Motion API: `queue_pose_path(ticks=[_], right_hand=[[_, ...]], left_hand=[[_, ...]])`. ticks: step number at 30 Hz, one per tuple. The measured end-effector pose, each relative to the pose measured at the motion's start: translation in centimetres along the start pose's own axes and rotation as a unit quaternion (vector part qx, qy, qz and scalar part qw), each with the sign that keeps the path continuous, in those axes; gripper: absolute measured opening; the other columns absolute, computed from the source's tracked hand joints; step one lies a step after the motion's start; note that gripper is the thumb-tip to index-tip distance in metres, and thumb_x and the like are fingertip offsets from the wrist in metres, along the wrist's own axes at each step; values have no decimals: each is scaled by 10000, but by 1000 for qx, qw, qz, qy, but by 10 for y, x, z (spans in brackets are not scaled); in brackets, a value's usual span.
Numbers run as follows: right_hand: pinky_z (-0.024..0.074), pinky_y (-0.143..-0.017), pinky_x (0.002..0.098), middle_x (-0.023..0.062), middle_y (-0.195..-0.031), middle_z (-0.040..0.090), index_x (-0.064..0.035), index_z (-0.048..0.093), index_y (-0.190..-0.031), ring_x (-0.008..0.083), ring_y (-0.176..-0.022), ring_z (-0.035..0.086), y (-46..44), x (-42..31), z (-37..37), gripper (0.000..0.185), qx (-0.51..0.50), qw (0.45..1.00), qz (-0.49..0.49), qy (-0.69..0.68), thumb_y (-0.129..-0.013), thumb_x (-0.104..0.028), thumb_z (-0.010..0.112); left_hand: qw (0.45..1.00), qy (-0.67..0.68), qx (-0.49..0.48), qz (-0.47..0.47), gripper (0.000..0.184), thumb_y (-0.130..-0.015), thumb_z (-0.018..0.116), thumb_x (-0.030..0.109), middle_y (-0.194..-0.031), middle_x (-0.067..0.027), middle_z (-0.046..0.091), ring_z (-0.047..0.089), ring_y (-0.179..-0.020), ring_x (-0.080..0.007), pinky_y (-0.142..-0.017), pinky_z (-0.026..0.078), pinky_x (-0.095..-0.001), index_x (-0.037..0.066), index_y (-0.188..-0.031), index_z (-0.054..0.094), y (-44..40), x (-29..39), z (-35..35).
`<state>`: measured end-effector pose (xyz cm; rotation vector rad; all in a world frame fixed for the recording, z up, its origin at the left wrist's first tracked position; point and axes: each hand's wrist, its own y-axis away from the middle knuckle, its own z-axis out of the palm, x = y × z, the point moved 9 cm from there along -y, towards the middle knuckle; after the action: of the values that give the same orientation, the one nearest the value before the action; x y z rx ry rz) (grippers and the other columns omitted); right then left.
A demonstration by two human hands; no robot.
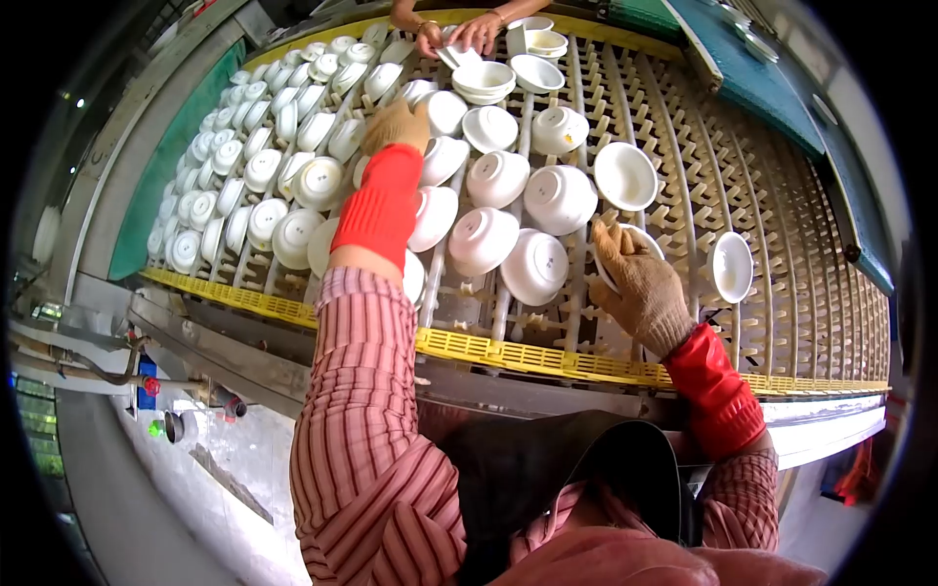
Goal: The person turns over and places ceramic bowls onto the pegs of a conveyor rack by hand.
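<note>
My right hand (640, 288), in a tan work glove with a red cuff, grips the rim of a white bowl (642, 240), which it partly covers. My left hand (399, 125), gloved the same way, reaches across the belt among upturned white bowls. A bowl (418, 90) lies just beyond its fingertips; the fingers are mostly hidden, so their grip does not show. Between my hands, several upturned bowls (560, 199) rest on the pegs. To the right, one bowl (626, 177) lies with its hollow side showing, and another bowl (731, 267) leans on the pegs.
The pegged conveyor (782, 322) has a yellow edge strip (469, 347) on my side. Rows of tilted bowls (262, 170) fill its left part. Across the belt, another person's hands (476, 32) handle bowls near a small stack (484, 82). A green belt (757, 83) runs along the upper right.
</note>
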<state>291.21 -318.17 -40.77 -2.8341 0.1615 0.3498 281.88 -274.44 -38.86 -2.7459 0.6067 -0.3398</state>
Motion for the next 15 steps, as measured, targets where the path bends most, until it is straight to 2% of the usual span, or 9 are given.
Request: queue_pose_path(ticks=[2,5,7,8,10,12,13,14,15], right_hand=[[606,-947,504,221,-1302,674,-42,461,-1597,414,-1131,706,7,9,5,757,32,999,13,-6,-926,-218,766],[627,-887,489,203,-1245,731,-65,517,-1578,403,-992,755,15,15,3,664,0,997,28,-75,-979,-245,741],[629,-891,447,205,-1232,742,-60,585,-1549,366,-978,767,19,33,-8,612,-35,972,150,-176,-1008,-290,752],[630,-893,427,205,-1226,748,-57,619,-1535,348,-971,773,24,42,-8,589,-50,950,209,-225,-1022,-313,757],[656,-886,366,183,-1160,779,-54,685,-1484,246,-1043,785,30,65,-21,543,91,916,202,-333,-1084,-420,703],[679,-867,350,182,-1200,775,-53,691,-1473,255,-1015,795,33,91,-18,538,90,777,312,-540,-1100,-439,669],[688,-881,337,163,-1208,777,-47,690,-1462,259,-969,805,32,97,-31,550,105,770,341,-529,-1110,-467,640],[686,-859,349,182,-1152,786,-33,687,-1438,267,-924,814,20,94,-62,523,152,852,264,-425,-1139,-449,585],[686,-874,355,193,-1198,780,-33,688,-1446,266,-977,816,10,109,-68,544,165,863,233,-417,-1145,-469,561]], left_hand=[[992,-66,-93,50,529,-1094,482,503,-1324,-251,749,719,-1230,-453,-1059,552,-570,92,-1338,709,8,13,11],[988,-94,-101,67,502,-1080,537,492,-1289,-210,773,737,-1211,-424,-1032,568,-538,85,-1283,748,25,29,-5],[981,-104,-57,153,482,-1064,582,472,-1245,-233,770,737,-1159,-438,-972,578,-551,58,-1238,757,35,48,-18],[975,-71,-26,209,466,-1048,618,465,-1223,-228,772,740,-1121,-438,-953,577,-550,53,-1213,762,46,64,-27],[949,-3,34,314,440,-1016,690,450,-1180,-217,778,745,-1045,-437,-915,575,-547,43,-1162,771,78,94,-56],[907,155,53,387,422,-951,786,444,-999,-154,776,736,-979,-382,-902,562,-515,31,-1034,755,114,129,-73],[876,185,51,441,414,-942,800,442,-984,-151,764,727,-982,-373,-903,555,-511,38,-1022,753,138,153,-85],[842,214,50,493,406,-932,814,439,-969,-148,752,718,-985,-363,-904,548,-506,45,-1009,752,161,178,-95],[833,183,16,523,406,-933,816,455,-1024,-148,760,706,-1016,-349,-929,540,-478,67,-1043,768,179,203,-88]])
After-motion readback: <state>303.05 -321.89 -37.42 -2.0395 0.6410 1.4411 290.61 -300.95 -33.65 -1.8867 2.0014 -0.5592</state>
